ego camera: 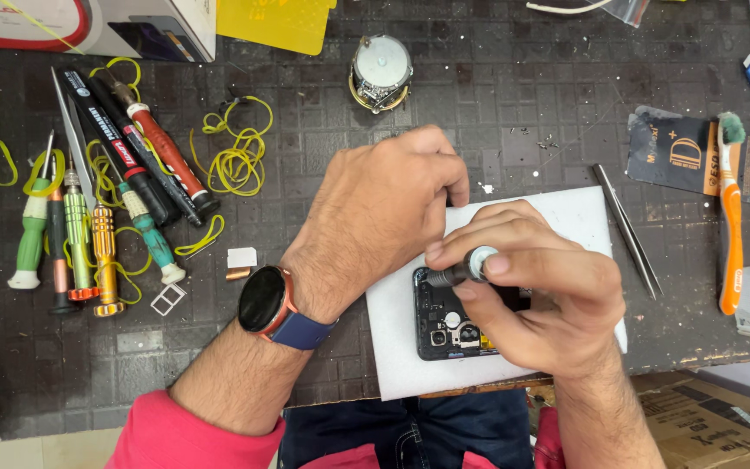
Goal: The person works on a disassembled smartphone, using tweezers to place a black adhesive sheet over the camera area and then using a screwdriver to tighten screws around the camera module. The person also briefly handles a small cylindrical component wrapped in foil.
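Right hand [549,304] fingers closed around a small dark screwdriver [455,273], index tip on its silver end cap, shaft pointing left over the opened black phone [444,326]; left hand [375,217] fingers curled shut just left of the driver, touching its tip region, what they pinch is hidden. Phone lies on a white pad [392,347] at the near edge of the bench [523,113], pad's near edge about flush with the bench edge. Tweezers [627,230] just right of the pad, spare screwdrivers [97,243] well left; bare bench lies far of the hands.
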